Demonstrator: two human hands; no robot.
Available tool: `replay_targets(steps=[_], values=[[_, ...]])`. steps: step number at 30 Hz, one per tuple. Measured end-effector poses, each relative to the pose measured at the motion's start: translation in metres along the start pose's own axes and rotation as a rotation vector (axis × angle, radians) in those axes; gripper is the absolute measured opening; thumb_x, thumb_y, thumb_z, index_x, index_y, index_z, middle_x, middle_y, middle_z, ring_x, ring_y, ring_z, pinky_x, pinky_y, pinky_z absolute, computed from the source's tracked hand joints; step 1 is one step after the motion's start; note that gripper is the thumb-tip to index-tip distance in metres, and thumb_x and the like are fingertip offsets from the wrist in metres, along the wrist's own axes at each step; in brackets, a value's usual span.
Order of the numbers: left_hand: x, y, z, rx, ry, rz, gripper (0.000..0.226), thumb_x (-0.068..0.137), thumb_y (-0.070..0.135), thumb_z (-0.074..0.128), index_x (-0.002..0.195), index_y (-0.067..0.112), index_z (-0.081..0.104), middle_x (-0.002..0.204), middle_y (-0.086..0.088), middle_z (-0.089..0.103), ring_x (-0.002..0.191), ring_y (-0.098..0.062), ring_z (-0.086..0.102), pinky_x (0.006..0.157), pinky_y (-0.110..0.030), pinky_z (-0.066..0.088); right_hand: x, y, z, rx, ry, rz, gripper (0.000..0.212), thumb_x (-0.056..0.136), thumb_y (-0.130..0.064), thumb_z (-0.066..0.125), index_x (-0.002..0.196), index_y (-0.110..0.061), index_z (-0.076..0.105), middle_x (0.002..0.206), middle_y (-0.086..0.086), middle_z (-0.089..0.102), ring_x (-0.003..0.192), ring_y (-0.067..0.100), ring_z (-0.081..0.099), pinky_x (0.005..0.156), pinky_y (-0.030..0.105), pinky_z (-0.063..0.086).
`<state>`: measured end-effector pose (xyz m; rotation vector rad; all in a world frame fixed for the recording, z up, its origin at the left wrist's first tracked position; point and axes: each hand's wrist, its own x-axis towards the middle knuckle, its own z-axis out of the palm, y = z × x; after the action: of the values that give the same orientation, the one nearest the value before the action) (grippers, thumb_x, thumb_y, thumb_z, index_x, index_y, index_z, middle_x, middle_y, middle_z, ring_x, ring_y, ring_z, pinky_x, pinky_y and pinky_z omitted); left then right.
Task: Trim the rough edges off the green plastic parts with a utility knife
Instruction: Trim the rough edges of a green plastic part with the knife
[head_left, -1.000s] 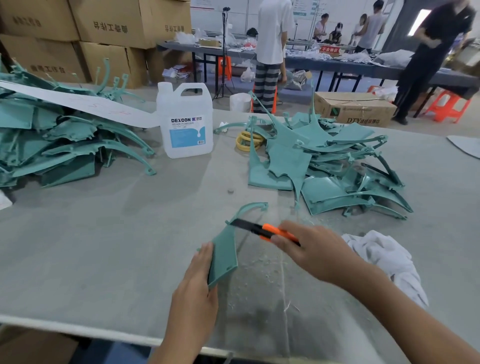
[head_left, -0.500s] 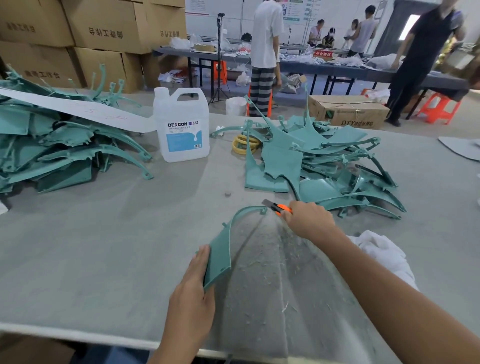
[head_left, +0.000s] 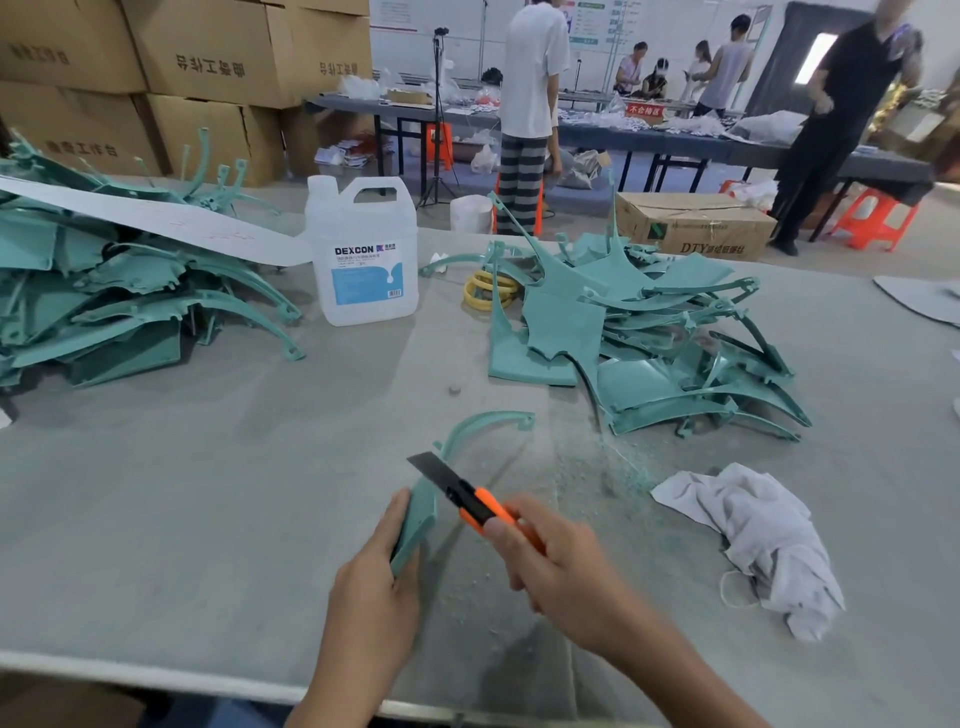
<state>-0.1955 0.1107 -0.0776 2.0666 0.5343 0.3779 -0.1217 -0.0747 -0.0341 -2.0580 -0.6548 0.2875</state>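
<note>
A green plastic part (head_left: 423, 512) with a thin curved arm stands on edge on the grey table (head_left: 182, 493). My left hand (head_left: 371, 587) grips its wide near end. My right hand (head_left: 558, 564) grips an orange utility knife (head_left: 480, 506); its dark blade points up and left and lies against the part's edge near the base of the arm. One pile of green parts (head_left: 639, 332) lies at the right, a second pile of green parts (head_left: 114, 291) at the far left.
A white DEXCON jug (head_left: 363, 254) stands behind the work spot, with yellow rings (head_left: 485, 288) to its right. A crumpled white cloth (head_left: 758, 535) lies to my right. Green shavings (head_left: 587, 467) dust the table. People, tables and cardboard boxes (head_left: 197, 62) fill the background.
My right hand has drawn the knife back from the far tip of the curved arm toward me, down to the part's wide body. My left hand has kept its hold.
</note>
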Motion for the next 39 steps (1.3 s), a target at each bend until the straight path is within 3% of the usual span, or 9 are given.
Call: replay_targets(steps=[5,10,15,17,21,23,26,32,39], values=[[0.003,0.001,-0.004,-0.077,0.016,-0.003,0.045,0.101,0.032,0.053,0.145,0.035,0.052,0.130,0.001,0.068,0.120,-0.020,0.062,0.087,-0.025,0.045,0.023,-0.002,0.003,-0.120,0.013,-0.043,0.036,0.097,-0.064,0.043,0.092,-0.030,0.053,0.070,0.004,0.062,0.052,0.007,0.053,0.053,0.039,0.046],[0.003,0.002,-0.005,-0.085,0.022,-0.005,0.045,0.100,0.032,0.055,0.144,0.033,0.053,0.134,0.005,0.065,0.126,-0.017,0.058,0.096,-0.024,0.044,0.077,0.024,-0.019,-0.460,0.148,0.127,0.034,0.104,-0.058,0.037,0.089,-0.029,0.048,0.068,-0.006,0.059,0.058,0.012,0.055,0.050,0.031,0.039],[0.001,0.001,-0.003,-0.074,0.039,-0.015,0.044,0.100,0.030,0.056,0.143,0.034,0.055,0.132,0.005,0.066,0.126,-0.018,0.059,0.097,-0.025,0.045,0.102,0.070,-0.071,-0.750,0.218,0.406,0.041,0.104,-0.051,0.033,0.098,-0.017,0.054,0.097,0.011,0.067,0.081,0.031,0.059,0.071,0.039,0.047],[0.004,0.001,-0.005,-0.096,0.047,-0.026,0.041,0.100,0.031,0.054,0.141,0.031,0.058,0.128,0.000,0.069,0.123,-0.020,0.061,0.094,-0.030,0.046,0.102,0.079,-0.082,-0.805,0.238,0.425,0.040,0.104,-0.050,0.032,0.097,-0.018,0.053,0.096,0.011,0.067,0.079,0.031,0.057,0.071,0.040,0.046],[0.000,0.003,-0.005,-0.069,0.030,-0.012,0.046,0.099,0.035,0.053,0.145,0.037,0.051,0.136,0.011,0.061,0.127,-0.011,0.055,0.097,-0.019,0.041,0.092,0.071,-0.076,-0.683,0.258,0.364,0.039,0.104,-0.055,0.033,0.093,-0.022,0.051,0.086,0.005,0.064,0.075,0.025,0.059,0.068,0.038,0.048],[-0.001,0.003,-0.003,-0.064,0.018,-0.021,0.049,0.098,0.037,0.055,0.146,0.038,0.049,0.140,0.011,0.058,0.131,-0.012,0.054,0.097,-0.018,0.040,0.082,0.055,-0.067,-0.550,0.222,0.280,0.037,0.102,-0.059,0.036,0.088,-0.027,0.050,0.077,0.000,0.064,0.070,0.019,0.060,0.061,0.035,0.046],[-0.004,0.004,0.000,-0.014,-0.012,-0.018,0.054,0.098,0.032,0.058,0.149,0.041,0.043,0.145,0.012,0.054,0.133,-0.016,0.054,0.103,-0.025,0.044,0.069,0.014,-0.062,-0.473,0.079,0.116,0.035,0.101,-0.060,0.039,0.084,-0.030,0.049,0.074,-0.001,0.066,0.067,0.020,0.063,0.066,0.041,0.053],[-0.009,0.007,0.003,0.042,0.019,0.003,0.058,0.098,0.023,0.060,0.150,0.040,0.041,0.148,0.011,0.052,0.135,-0.014,0.051,0.107,-0.027,0.041,0.044,-0.054,-0.084,-0.620,-0.225,-0.072,0.033,0.098,-0.064,0.046,0.096,-0.034,0.058,0.069,-0.005,0.064,0.060,0.010,0.059,0.058,0.034,0.050],[-0.010,0.009,0.002,0.078,-0.014,0.026,0.058,0.100,0.021,0.056,0.151,0.043,0.039,0.139,0.002,0.062,0.125,-0.024,0.058,0.100,-0.035,0.047,0.030,-0.078,-0.096,-0.800,-0.370,-0.112,0.038,0.093,-0.071,0.042,0.094,-0.036,0.056,0.066,-0.007,0.059,0.057,0.007,0.054,0.054,0.028,0.038]])
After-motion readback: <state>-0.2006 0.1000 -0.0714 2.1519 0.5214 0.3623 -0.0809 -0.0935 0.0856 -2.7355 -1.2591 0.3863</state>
